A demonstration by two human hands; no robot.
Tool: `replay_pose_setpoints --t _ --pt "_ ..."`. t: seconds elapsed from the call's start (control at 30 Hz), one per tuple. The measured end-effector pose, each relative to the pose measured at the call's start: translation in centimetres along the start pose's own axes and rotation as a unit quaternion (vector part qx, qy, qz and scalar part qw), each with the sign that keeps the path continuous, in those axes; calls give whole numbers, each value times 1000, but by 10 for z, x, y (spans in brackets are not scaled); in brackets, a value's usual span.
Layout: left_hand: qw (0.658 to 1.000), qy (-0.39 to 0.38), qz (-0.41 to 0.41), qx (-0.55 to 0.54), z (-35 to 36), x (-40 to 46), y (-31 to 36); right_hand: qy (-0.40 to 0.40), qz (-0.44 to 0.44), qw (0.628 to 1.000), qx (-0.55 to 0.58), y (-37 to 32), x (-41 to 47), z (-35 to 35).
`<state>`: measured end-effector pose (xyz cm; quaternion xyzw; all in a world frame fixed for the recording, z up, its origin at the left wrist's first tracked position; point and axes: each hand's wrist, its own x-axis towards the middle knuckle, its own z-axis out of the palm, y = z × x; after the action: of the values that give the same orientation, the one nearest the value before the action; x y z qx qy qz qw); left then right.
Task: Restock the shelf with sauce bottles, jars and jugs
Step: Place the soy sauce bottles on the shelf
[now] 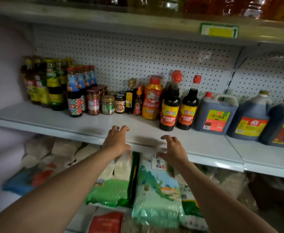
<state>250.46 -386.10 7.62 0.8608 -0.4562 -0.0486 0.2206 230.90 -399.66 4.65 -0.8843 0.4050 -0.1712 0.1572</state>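
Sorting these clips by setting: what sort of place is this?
Most likely a small grocery shop: a pegboard-backed shelf lined with sauce bottles and jugs, a price tag on the shelf above, rice bags below.

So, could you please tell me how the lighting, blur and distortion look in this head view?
Head view: dim, uneven light; both hands cast soft shadows on the shelf; the top jugs and left bottles are smeared; wide-angle bending bows the shelf edges; the left hand and right hand are reasonably sharp.
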Motion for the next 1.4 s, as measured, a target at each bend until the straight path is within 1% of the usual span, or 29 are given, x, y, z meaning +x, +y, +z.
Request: replay_pose_setpoints --t 0.17,0.37,0.53,0.77,0.93,1.13,1.3,1.4 --pt "1000 -24 6 3 15 -25 -47 -26 -19 998 -54 -29 -28 19" --pt "999 -53 -3 10 19 -41 -111 -54 -12 996 -72 -75 -41 57" --pt "996 -82 -19 27 16 -51 -180 -89 -1 993 -78 -124 -49 104" --pt "986 -155 -51 14 40 -74 -263 -175 30 981 -82 -156 -74 179" --pt "977 -199 -71 -9 72 -101 -303 -224 51 971 -66 -156 -97 229" --pt "961 -245 -124 -15 129 -129 -341 -284 75 954 -58 -135 -115 300" --pt "941 -295 -166 -21 205 -156 -378 -368 116 922 -24 -93 -145 386" --pt "921 -331 -205 -35 259 -175 -398 -415 132 900 -10 -62 -165 442"
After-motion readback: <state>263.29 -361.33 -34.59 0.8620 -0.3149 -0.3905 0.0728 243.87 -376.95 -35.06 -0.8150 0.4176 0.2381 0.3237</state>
